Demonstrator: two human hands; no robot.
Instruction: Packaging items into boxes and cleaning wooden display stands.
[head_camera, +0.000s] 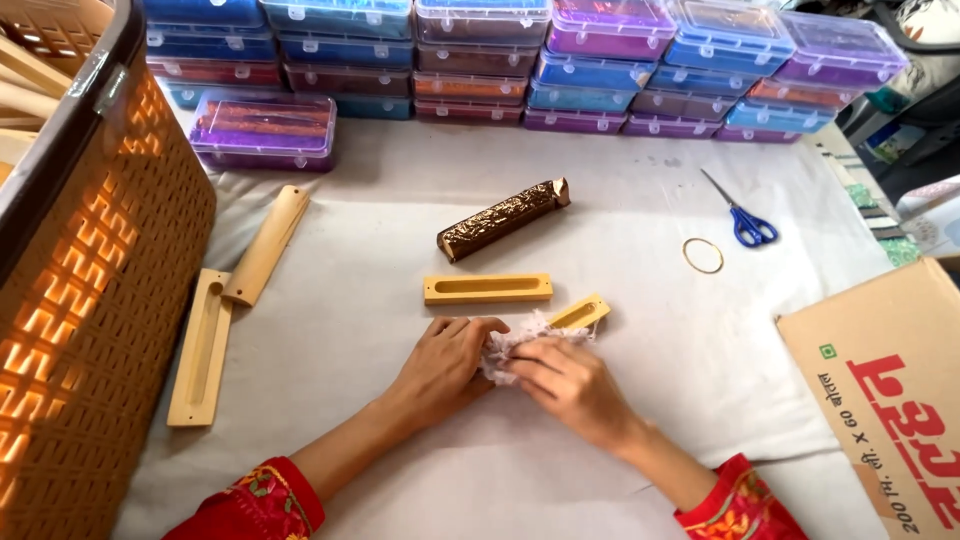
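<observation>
Head view shows you a tall woven basket (100, 280) at far left, stacked plastic boxes (520, 60) along the far edge, and a cardboard carton (890, 390) at near right. Your counter (700, 380) wears a white cloth. Between lie a foil-wrapped bar (503, 218), wooden moulds (487, 289), scissors (745, 218) and a rubber band (703, 255). Your left hand (445, 365) and right hand (570, 385) are together, both closed on a crumpled white cloth wad (515, 340) over another mould piece (580, 313) at near centre.
</observation>
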